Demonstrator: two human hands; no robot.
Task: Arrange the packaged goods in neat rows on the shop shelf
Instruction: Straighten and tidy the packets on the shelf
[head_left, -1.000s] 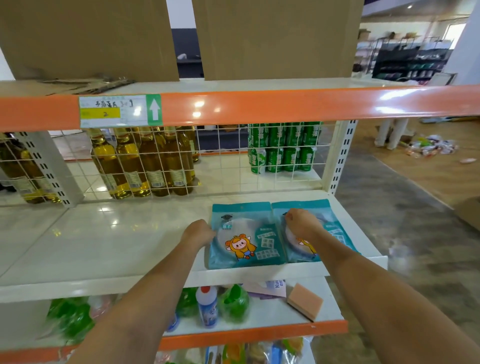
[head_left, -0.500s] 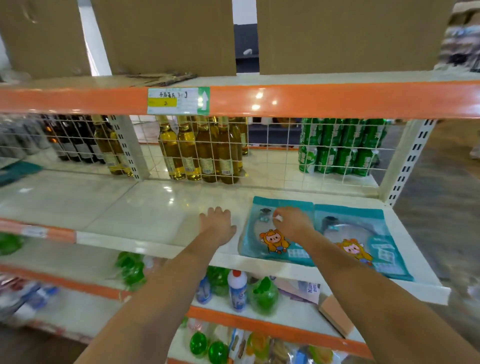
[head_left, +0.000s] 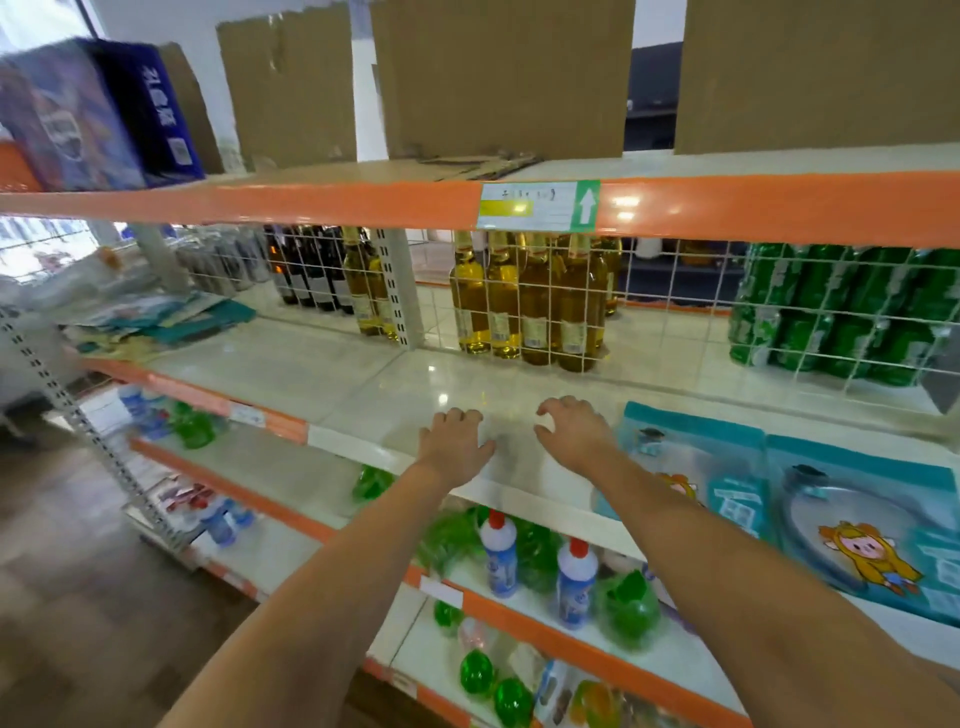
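A person's two bare forearms reach over the glossy white middle shelf (head_left: 332, 364) of an orange-edged shop rack, both hands empty above its bare front part. The left hand (head_left: 456, 439) lies palm down with its fingers loosely bent and gripping nothing; whether it touches the surface cannot be told. The right hand (head_left: 574, 431) is just beside it, fingers and thumb curled in a loose claw that holds nothing, its thumb side turned toward the left hand. To the right of that hand two flat teal plastic packets lie side by side on the same shelf: the nearer teal packet (head_left: 691, 457), partly covered by the right forearm, and the farther teal packet with an orange cartoon figure (head_left: 862, 519), their edges touching or close to it. Well apart at the shelf's far left end, a blurred heap of similar teal and pale packets (head_left: 156, 322) lies in disorder. Behind a white wire grid (head_left: 675, 312) stand amber glass bottles with yellow caps (head_left: 524, 306) and shrink-wrapped green cans (head_left: 841, 312). Brown cardboard boxes (head_left: 498, 78) line the top shelf, and white bottles with red caps (head_left: 535, 566) stand among green pouches on the shelf below.
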